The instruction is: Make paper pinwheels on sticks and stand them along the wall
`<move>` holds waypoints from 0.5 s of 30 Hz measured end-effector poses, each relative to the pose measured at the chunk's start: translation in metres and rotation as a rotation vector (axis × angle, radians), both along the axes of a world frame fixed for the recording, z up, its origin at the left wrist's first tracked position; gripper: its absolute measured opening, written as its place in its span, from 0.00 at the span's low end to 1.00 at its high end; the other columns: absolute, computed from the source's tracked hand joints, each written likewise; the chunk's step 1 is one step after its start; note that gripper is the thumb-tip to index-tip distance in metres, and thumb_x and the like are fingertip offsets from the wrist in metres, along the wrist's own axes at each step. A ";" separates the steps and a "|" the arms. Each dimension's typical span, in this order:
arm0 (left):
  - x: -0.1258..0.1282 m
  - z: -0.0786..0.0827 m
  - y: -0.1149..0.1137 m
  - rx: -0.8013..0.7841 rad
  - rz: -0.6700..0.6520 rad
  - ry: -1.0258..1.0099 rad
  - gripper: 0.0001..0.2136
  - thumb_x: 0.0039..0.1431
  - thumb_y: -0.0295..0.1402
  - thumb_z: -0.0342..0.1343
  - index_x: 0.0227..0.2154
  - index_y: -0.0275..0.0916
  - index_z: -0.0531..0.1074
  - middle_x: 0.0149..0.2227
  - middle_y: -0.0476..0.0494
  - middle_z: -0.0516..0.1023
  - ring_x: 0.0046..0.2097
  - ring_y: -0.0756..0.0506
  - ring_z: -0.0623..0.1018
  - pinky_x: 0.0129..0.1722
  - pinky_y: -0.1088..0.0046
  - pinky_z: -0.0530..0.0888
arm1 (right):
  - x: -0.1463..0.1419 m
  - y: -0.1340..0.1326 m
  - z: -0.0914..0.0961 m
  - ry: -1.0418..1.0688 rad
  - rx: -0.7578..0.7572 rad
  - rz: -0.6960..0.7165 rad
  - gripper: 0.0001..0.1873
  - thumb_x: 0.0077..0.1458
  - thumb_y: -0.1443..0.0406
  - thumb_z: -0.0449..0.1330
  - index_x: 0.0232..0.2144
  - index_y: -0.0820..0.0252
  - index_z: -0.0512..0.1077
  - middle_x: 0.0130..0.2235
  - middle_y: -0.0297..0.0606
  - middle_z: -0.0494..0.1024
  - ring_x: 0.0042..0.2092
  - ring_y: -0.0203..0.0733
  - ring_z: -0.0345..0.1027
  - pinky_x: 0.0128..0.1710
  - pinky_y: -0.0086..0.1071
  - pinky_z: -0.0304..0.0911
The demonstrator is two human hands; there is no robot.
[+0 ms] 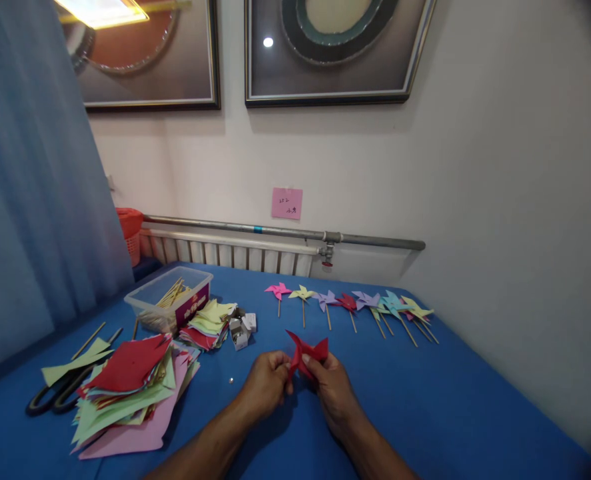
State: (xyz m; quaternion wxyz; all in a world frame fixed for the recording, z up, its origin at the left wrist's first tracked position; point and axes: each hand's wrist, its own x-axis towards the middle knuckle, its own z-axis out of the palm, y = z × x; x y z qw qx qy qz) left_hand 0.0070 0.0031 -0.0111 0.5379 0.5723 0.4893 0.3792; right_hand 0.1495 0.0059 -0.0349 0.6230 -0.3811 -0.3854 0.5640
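A red paper pinwheel [311,349], its corners curled and with no stick visible on it, is held above the blue table between both hands. My left hand [269,381] pinches its left edge with thumb and fingertips. My right hand [332,390] grips the other side, thumb pressed on the front near the centre and fingers behind. The fingers hide part of the paper's middle. A small shiny pin [231,381] lies on the table left of my left hand. Beyond the hands, small white boxes [240,331] stand open beside a stack of coloured paper [206,327].
Finished pinwheels on sticks [346,303] lie in a row at the back right. A clear plastic tub [195,274] holds wooden sticks. Nearer on the left are a large pile of cut paper [130,393] and black-handled scissors [65,395]. A curtain [40,167] hangs at far left.
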 end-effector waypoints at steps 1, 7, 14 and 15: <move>0.000 0.000 0.000 -0.001 0.001 -0.007 0.12 0.55 0.43 0.50 0.27 0.39 0.67 0.17 0.53 0.69 0.14 0.54 0.60 0.17 0.76 0.52 | 0.000 0.000 0.001 0.007 -0.004 -0.001 0.18 0.42 0.58 0.74 0.33 0.61 0.77 0.30 0.36 0.81 0.31 0.40 0.71 0.37 0.33 0.64; -0.001 -0.002 0.001 0.031 0.008 0.006 0.13 0.55 0.43 0.50 0.26 0.39 0.66 0.17 0.53 0.69 0.14 0.54 0.61 0.17 0.77 0.53 | -0.002 -0.001 0.006 0.021 -0.016 0.009 0.19 0.41 0.58 0.75 0.33 0.61 0.77 0.30 0.36 0.81 0.30 0.40 0.71 0.36 0.33 0.64; -0.001 0.002 0.000 0.010 0.006 0.016 0.14 0.56 0.45 0.51 0.26 0.39 0.66 0.17 0.54 0.68 0.15 0.54 0.60 0.17 0.76 0.52 | -0.001 -0.001 0.005 0.022 -0.028 0.017 0.20 0.40 0.57 0.75 0.35 0.61 0.77 0.30 0.36 0.81 0.31 0.41 0.71 0.36 0.33 0.64; -0.002 0.002 0.000 0.009 0.006 0.021 0.14 0.56 0.45 0.51 0.26 0.39 0.66 0.17 0.54 0.68 0.15 0.54 0.61 0.18 0.76 0.53 | -0.001 -0.001 0.005 0.021 -0.027 0.015 0.20 0.40 0.57 0.75 0.34 0.61 0.77 0.30 0.36 0.81 0.31 0.41 0.71 0.36 0.33 0.64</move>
